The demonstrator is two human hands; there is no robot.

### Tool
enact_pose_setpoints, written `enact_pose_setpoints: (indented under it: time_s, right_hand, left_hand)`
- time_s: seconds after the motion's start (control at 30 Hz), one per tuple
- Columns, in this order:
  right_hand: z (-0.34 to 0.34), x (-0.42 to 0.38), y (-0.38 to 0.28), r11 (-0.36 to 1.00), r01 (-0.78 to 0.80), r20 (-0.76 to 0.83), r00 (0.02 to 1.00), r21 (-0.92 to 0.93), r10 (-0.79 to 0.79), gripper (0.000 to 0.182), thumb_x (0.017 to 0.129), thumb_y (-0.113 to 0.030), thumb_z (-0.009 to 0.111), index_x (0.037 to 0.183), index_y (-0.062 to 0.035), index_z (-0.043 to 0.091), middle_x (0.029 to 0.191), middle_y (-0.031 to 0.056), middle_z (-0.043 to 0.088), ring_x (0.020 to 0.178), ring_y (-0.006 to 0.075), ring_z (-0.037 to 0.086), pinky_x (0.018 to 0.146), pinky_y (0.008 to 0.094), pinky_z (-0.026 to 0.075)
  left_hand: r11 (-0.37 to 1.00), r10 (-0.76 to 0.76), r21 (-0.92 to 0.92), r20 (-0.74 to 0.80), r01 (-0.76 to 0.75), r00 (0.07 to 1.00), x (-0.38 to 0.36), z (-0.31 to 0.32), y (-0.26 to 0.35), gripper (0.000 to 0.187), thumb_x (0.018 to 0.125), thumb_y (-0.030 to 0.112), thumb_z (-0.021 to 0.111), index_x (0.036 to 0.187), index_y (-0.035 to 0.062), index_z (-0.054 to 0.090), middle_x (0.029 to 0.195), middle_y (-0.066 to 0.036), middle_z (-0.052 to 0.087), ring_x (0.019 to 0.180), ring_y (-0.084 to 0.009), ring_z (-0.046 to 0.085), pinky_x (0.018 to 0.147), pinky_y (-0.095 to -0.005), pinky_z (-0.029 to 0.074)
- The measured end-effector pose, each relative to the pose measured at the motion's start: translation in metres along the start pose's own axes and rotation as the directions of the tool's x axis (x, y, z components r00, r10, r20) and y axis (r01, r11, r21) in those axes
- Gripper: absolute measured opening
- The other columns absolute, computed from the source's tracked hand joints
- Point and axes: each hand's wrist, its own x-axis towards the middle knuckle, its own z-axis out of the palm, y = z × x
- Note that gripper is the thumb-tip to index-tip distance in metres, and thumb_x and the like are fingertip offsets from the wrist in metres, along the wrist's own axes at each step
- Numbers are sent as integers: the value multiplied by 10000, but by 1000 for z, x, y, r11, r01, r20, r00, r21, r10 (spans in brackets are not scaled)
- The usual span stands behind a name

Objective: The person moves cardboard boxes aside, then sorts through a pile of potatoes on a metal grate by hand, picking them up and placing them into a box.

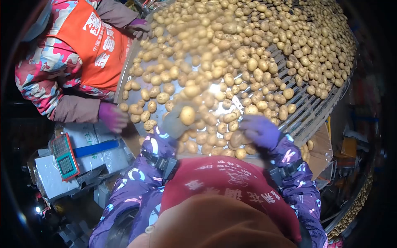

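Observation:
My left hand (175, 121), in a grey glove, is slightly blurred over the near part of the sorting table. A pale round potato (187, 115) sits against its fingers, which are closed around it. My right hand (263, 131) wears a purple glove and reaches in from the right. Its fingers are stretched out loosely, just above the potatoes, close to a darker brown potato (236, 139). Many loose potatoes (206, 137) lie between and around both hands. The undersides of the right fingers are hidden.
A slatted metal grate (312, 103) carries a large potato heap (318, 53) at the right. At the left stands a co-worker in an orange apron (99, 49), with purple-gloved hands at the table edge. A scale's display (65, 157) and wrapped boxes (97, 134) are lower left; a cardboard box (320, 151) is at right.

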Motion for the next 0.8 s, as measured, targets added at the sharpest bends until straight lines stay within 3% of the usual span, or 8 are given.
enact_pose_setpoints:
  time_s: [0.13, 0.3, 0.4, 0.47, 0.53, 0.67, 0.7, 0.8]
  right_hand:
    - [7, 0, 11, 743, -626, 196, 718, -236, 667, 577, 722, -136, 741, 1284, -147, 609, 1373, 140, 562, 1138, 347, 580, 951, 463, 483]
    - [22, 31, 17, 656, -655, 250, 610, -376, 752, 703, 664, -186, 779, 1335, -164, 571, 1277, 158, 577, 1060, 335, 590, 908, 421, 491]
    - [7, 33, 10, 622, -783, 55, 621, -5, 782, 580, 728, -205, 772, 1270, -132, 579, 1189, 146, 605, 1052, 295, 604, 892, 405, 495]
    - [5, 24, 2, 383, -715, 61, 510, 585, 858, 494, 789, -237, 750, 1230, -100, 576, 1149, 137, 619, 1034, 255, 618, 864, 379, 505]
    - [15, 7, -2, -223, -217, 301, 460, 950, 835, 437, 858, -288, 714, 1206, -67, 568, 1125, 132, 629, 999, 215, 634, 819, 340, 521]
    - [18, 30, -37, -382, -199, 421, 591, 903, 688, 604, 924, -385, 634, 1364, -10, 456, 1143, 125, 621, 918, 186, 653, 711, 261, 533]
    - [11, 38, -44, -175, -323, 351, 642, 930, 681, 672, 932, -348, 626, 1443, 6, 369, 1179, 126, 620, 988, 198, 658, 749, 281, 548]
    - [16, 34, -55, -185, -224, 287, 624, 957, 727, 672, 928, -301, 626, 1461, 2, 353, 1230, 155, 612, 954, 218, 668, 747, 311, 558]
  left_hand:
    - [944, -13, -327, 50, 28, 999, 16, 11, -20, 500, 1042, 301, 543, 1426, -1, 438, 1402, -195, 526, 1255, -324, 572, 951, -433, 575]
    - [886, -28, -463, 5, 27, 1000, 38, 19, -50, 560, 921, 156, 669, 1410, 20, 432, 1313, -137, 554, 1192, -264, 594, 857, -360, 589]
    - [868, -62, -491, 46, 76, 997, 26, 24, -13, 529, 1027, 319, 530, 1447, 23, 405, 1403, -179, 510, 1298, -306, 533, 962, -418, 549]
    - [964, -6, -264, 58, 21, 998, 15, 32, 25, 523, 1040, 319, 548, 1451, 28, 406, 1410, -174, 521, 1311, -289, 534, 1004, -412, 528]
    - [978, 30, -207, 112, -6, 993, 17, 49, 33, 528, 996, 254, 627, 1428, 32, 421, 1343, -134, 547, 1221, -230, 562, 970, -362, 524]
    - [901, 99, -407, 532, 152, 841, 34, 93, 39, 512, 962, 271, 664, 1363, 44, 444, 1244, -88, 554, 1099, -156, 572, 905, -296, 514]
    - [910, 127, -372, 672, 184, 730, 34, 97, 46, 497, 972, 303, 650, 1348, 50, 445, 1243, -90, 551, 1112, -154, 563, 912, -294, 506]
    - [941, 110, -302, 702, 154, 704, 23, 94, 73, 537, 964, 338, 668, 1352, 45, 439, 1265, -128, 551, 1150, -218, 570, 970, -368, 483]
